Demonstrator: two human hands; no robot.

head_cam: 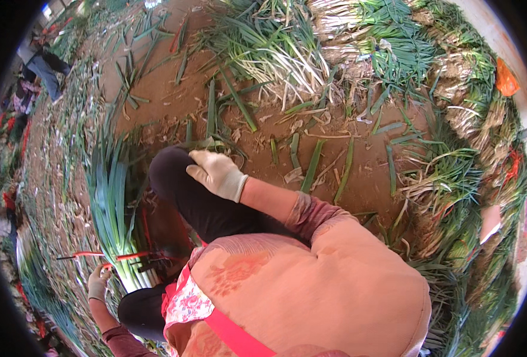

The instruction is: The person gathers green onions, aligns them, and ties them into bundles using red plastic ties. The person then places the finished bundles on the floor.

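My right hand [216,174], in a pale glove, rests on my knee with the thumb apart from the fingers and holds nothing. In a matching glove, my left hand [98,283] is beside the white stalks of a bundle of green onions [116,209]. Its fingertips are at a small orange-red piece [107,266]; whether they grip it is unclear. The bundle lies before me between my knees, its green leaves pointing away from my left hand. A red bar or band [131,256] crosses its stalks, and a dark part is beside them. The roots' end is partly hidden by my leg.
Cut leaves [312,165] litter the brown ground. A loose onion heap [281,58] and stacked bundles [388,53] are to my right, with more piled behind me. Another bundle [44,285] lies to my left. A person [44,67] is farther off at the upper left.
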